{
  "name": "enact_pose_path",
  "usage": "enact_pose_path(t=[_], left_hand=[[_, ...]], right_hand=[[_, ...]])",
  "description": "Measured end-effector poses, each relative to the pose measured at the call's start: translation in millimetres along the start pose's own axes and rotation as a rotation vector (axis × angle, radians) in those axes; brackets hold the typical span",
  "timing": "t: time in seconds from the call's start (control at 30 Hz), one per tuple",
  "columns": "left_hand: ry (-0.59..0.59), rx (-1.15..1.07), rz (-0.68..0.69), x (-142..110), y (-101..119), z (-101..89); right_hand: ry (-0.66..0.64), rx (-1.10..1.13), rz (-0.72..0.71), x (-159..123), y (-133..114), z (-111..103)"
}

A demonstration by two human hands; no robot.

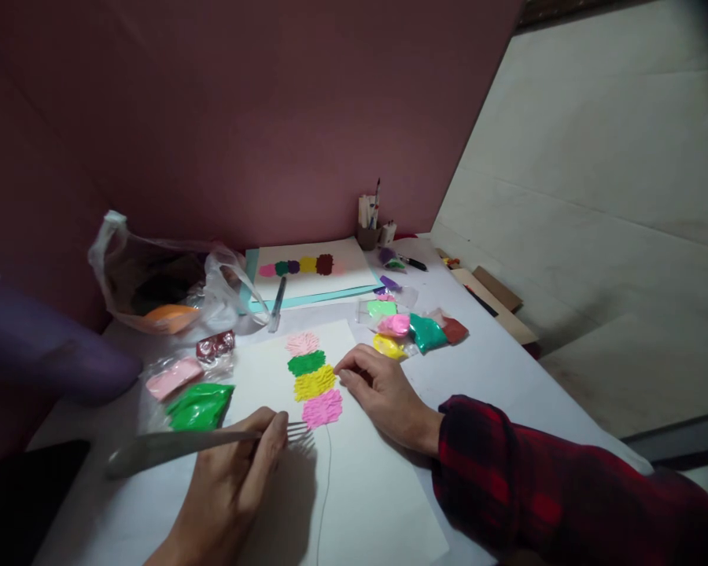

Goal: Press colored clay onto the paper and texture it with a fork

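Note:
My left hand [236, 479] is closed around a metal fork [212, 442], its handle pointing left. The tines meet the lower left edge of a bright pink clay patch [322, 409]. Above that, in a column on a white sheet [377, 495], are a ridged yellow clay patch [315, 383], a green clay patch [307, 363] and a pale pink clay patch [303, 343]. My right hand [389, 393] rests on the sheet, fingers bent and slightly apart, fingertips at the yellow patch's right edge. A thin drawn line runs down from the bright pink patch.
Left of the sheet lie a green clay packet [200, 406], a pink clay block [175, 379] and a plastic bag [171, 318]. Several clay packets, including a teal one [427, 333], sit right. Behind are a pen [278, 303], a colored picture [307, 266] and a pen cup [368, 236].

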State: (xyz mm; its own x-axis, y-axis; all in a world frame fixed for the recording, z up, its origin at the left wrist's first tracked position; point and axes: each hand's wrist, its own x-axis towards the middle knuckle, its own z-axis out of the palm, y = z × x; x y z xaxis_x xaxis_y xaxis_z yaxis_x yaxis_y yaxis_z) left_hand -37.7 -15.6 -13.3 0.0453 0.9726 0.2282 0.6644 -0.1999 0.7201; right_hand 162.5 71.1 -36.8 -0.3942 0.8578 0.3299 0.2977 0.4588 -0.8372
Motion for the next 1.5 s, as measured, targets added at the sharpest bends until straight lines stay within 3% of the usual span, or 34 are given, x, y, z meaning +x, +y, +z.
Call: enact_pose_path(t=[0.27, 0.53, 0.7, 0.83, 0.9, 1.13, 1.3, 1.5], left_hand=[[0.314, 0.029, 0.099, -3.5, -3.1, 2.2], [0.461, 0.109, 0.058, -9.7, 3.3, 5.9], [0.441, 0.097, 0.154, -8.2, 3.1, 7.8], [0.227, 0.071, 0.23, -3.9, 3.3, 3.6], [0.139, 0.043, 0.186, -1.5, 2.1, 3.0], [0.031, -0.092, -0.142, 4.3, -4.7, 11.4], [0.045, -0.139, -0.189, 5.5, -2.1, 11.2], [0.069, -0.141, -0.153, 5.9, 4.7, 8.5]], right_hand=[[0.014, 0.096, 0.085, -2.1, 5.0, 2.6], [-0.01, 0.072, 0.042, -3.0, 1.1, 1.5], [0.006, 0.048, -0.076, -4.2, -3.1, 1.2], [-0.01, 0.046, -0.035, -3.0, -2.9, 1.4], [-0.016, 0.04, -0.011, -1.9, -2.6, 1.1], [-0.015, 0.019, -0.009, -1.0, -3.5, 0.6], [-0.025, 0.038, 0.012, -1.0, -3.5, 0.9], [-0.026, 0.018, -0.032, -0.4, -1.1, 0.7]])
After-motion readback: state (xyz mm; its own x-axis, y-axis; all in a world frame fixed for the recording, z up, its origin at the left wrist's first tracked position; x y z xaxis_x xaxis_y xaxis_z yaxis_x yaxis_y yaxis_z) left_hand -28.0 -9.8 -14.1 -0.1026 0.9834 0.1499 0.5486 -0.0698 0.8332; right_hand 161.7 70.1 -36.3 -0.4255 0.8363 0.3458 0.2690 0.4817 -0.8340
